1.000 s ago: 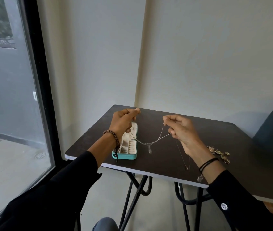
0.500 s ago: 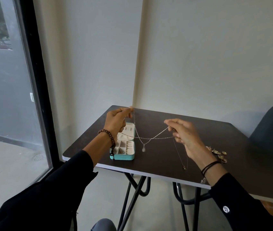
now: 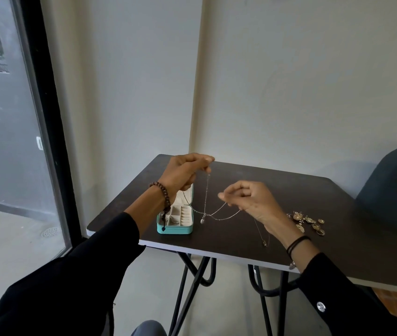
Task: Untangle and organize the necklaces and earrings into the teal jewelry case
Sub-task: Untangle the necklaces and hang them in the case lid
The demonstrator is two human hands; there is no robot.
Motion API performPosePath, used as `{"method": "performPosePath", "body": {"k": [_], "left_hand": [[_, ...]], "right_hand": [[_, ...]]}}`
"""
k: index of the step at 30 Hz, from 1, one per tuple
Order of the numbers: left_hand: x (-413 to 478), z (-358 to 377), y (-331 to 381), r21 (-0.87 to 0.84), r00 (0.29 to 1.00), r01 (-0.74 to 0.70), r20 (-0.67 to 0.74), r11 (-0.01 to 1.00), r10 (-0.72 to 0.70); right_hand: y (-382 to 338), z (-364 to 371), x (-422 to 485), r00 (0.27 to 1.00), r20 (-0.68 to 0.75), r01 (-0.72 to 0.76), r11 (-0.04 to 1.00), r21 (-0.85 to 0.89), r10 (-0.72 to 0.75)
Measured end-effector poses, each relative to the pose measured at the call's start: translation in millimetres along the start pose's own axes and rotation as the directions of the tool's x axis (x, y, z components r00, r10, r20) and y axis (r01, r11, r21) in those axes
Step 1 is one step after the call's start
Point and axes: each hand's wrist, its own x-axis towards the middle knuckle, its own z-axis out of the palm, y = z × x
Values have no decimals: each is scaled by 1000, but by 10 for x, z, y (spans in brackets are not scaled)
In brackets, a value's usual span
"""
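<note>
Pinches one end of a silver necklace [image 3: 206, 190] high in the left hand [image 3: 183, 173], with both hands apart above the table [image 3: 289, 190]. Grips another stretch of the same chain in the right hand [image 3: 253, 202], fingers curled, lower and off to the right. Lets the small pendant [image 3: 202, 220] dangle between the two hands. Trails a second fine necklace [image 3: 264, 240] down from under the right hand, possibly caught in that same grip; too thin to tell. Has the open teal jewelry case [image 3: 175, 229] directly below the left wrist and the loose earrings [image 3: 310, 223] just right of the right wrist.
</note>
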Motion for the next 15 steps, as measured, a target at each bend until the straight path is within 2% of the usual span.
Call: {"method": "performPosePath", "body": {"k": [4,9,12,15], "left_hand": [[23,144,92,73,993,4,114,997,-12],[-4,298,190,113,977,-44,210,993,19],[6,333,237,99,982,-57,184,994,38],[36,327,258,74,991,-60,126,995,50]], "right_hand": [[-25,94,5,1000,-20,3,995,-97,-5],[-52,92,-17,996,-38,72,992,-106,-77],[-35,52,24,993,-96,54,991,-125,-67],[-65,-2,15,996,-88,30,999,17,-29]]}}
